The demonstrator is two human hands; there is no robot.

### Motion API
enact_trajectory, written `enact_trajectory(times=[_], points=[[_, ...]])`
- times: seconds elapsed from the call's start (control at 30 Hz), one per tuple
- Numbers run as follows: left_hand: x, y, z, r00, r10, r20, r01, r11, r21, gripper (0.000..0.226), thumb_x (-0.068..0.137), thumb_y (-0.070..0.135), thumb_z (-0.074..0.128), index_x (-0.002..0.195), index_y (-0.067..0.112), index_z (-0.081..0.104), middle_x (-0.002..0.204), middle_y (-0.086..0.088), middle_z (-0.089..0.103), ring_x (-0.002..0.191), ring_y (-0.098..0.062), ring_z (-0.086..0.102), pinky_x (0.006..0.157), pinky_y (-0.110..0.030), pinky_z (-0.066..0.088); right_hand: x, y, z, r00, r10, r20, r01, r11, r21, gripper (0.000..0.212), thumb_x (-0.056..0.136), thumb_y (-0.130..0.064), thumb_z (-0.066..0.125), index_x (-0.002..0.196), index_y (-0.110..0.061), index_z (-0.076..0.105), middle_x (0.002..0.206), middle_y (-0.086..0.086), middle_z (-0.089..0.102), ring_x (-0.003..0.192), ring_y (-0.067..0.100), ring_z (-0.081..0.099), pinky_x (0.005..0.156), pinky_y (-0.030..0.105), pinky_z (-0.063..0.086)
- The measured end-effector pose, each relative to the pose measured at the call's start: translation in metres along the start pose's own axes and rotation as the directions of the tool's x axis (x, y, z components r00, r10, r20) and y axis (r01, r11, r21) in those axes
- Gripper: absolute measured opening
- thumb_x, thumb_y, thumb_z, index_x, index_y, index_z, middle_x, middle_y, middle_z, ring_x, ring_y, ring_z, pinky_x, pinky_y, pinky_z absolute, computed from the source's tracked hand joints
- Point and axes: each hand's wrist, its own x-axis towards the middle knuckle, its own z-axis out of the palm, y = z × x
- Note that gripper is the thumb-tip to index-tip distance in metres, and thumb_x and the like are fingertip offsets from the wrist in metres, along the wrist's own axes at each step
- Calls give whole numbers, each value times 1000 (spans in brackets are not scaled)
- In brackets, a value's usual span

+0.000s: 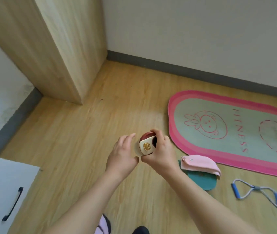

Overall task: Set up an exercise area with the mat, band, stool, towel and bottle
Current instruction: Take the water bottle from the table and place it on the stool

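Head view, looking down: the right hand grips the bottle, its fingers curled over the far side of the red body and the thumb along the near side, so the cream lid with its gold catch faces the camera. The left hand holds nothing; its fingers are loosely spread just left of the bottle, not touching it, and the two thumbs nearly meet below the lid. Right of the gripping fingers the pink-edged mat lies flat on the wooden floor. Nearer than those fingers and to their right, a folded pink towel lies on the teal stool, which the right forearm partly hides. Further right of the stool the band with blue handles lies on the floor, just off the mat's near edge. Well left of the open fingers stands a white cabinet with black handles
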Motion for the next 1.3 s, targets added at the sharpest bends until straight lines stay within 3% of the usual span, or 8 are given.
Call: enact_trajectory(times=[0.17, 0.33, 0.67, 0.93, 1.3], points=[[25, 47, 64, 977, 116, 182, -130, 989, 69, 79, 77, 20, 65, 144, 32, 26, 144, 11, 31, 128, -13, 38, 83, -23, 38, 5, 76, -38, 978, 178, -106, -179, 984, 1, 81, 62, -20, 71, 132, -34, 34, 110, -1, 47, 95, 22, 54, 78, 35, 48], [65, 85, 118, 924, 190, 332, -235, 967, 100, 78, 79, 17, 62, 147, 29, 23, 144, 8, 30, 132, -14, 32, 94, -27, 39, 27, 135, -69, 939, 297, -171, -300, 954, 7, 84, 61, -20, 71, 135, -30, 32, 113, -1, 47, 99, 24, 55, 81, 35, 49], [136, 143, 258, 777, 315, 546, -458, 876, 147, 73, 81, 11, 56, 146, 24, 25, 140, 3, 35, 124, -17, 37, 96, -30, 39, 69, 282, -102, 802, 525, -284, -536, 843, 44, 87, 59, -20, 77, 134, -29, 34, 122, 0, 46, 102, 29, 55, 74, 30, 42], [135, 152, 378, 692, 268, 670, -513, 836, 196, 79, 79, 26, 66, 145, 26, 24, 144, 2, 33, 129, -20, 34, 99, -34, 39, 62, 401, -99, 718, 659, -222, -668, 743, 44, 86, 64, -27, 79, 136, -25, 32, 123, 6, 48, 106, 31, 56, 77, 32, 42], [126, 133, 486, 713, 236, 661, -503, 829, 247, 74, 76, 21, 65, 141, 26, 30, 142, -2, 36, 130, -21, 34, 100, -34, 34, 72, 506, -45, 751, 657, -68, -659, 752, -11, 81, 71, -22, 75, 137, -28, 28, 127, 3, 42, 110, 28, 55, 82, 33, 44]])
